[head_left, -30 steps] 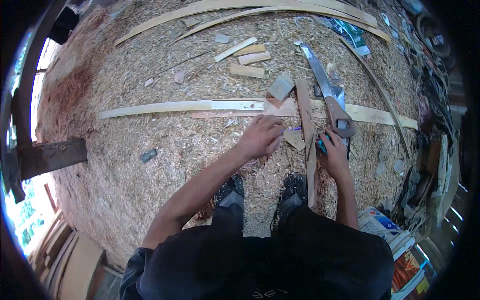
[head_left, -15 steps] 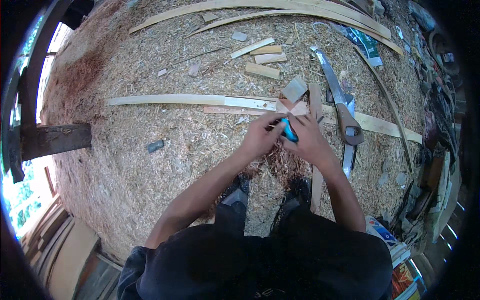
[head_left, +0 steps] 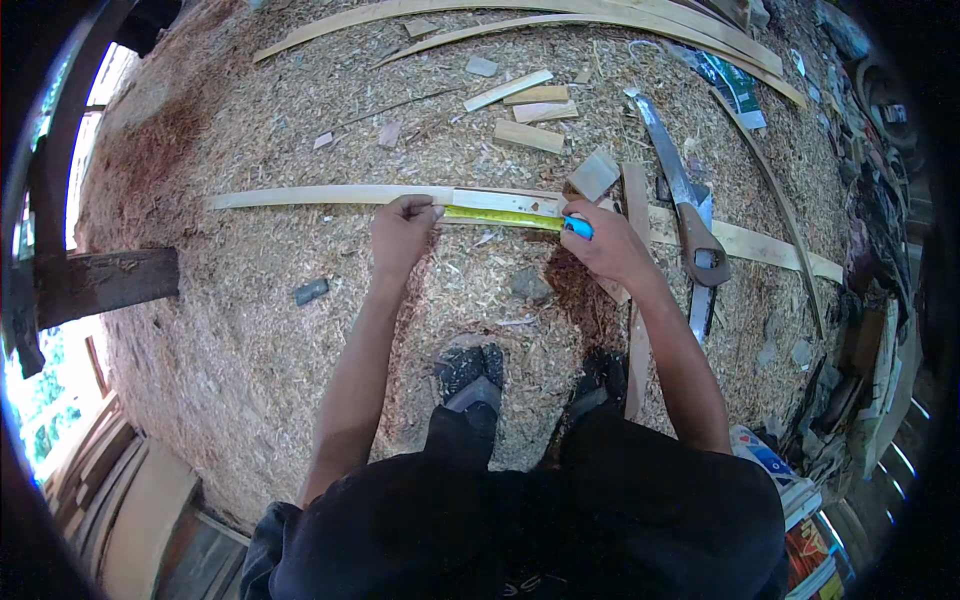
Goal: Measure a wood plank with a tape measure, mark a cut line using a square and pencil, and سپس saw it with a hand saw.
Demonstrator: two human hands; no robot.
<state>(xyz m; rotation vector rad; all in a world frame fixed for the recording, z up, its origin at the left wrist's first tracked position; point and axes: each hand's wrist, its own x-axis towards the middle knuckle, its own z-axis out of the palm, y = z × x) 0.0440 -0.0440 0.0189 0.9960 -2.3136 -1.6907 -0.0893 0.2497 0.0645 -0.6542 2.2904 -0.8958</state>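
Observation:
A blue tape measure [head_left: 577, 229] sits in my right hand [head_left: 612, 245], its fingers wrapped round the case. The yellow blade [head_left: 500, 217] stretches out leftward to my left hand [head_left: 402, 240], which pinches its free end. The blade runs along the near edge of a pale wooden strip [head_left: 505, 201] lying across the shavings. A longer thin strip [head_left: 320, 197] continues from it to the left. Just beyond my right hand rests a small square wood block [head_left: 594, 175]. An upright board [head_left: 635, 290] passes by my right wrist.
A handsaw [head_left: 690, 215] lies right of my right hand, with a long metal strip [head_left: 702, 310] beneath. Several short wood offcuts [head_left: 530, 136] are scattered ahead, and long curved slats [head_left: 520, 10] lie farther off. A dark grey block [head_left: 311, 291] is at left. My boots [head_left: 468, 375] stand on wood shavings.
My left hand has moved left, away from my right hand, and the yellow tape blade now shows drawn out between them. My right hand still holds the blue case.

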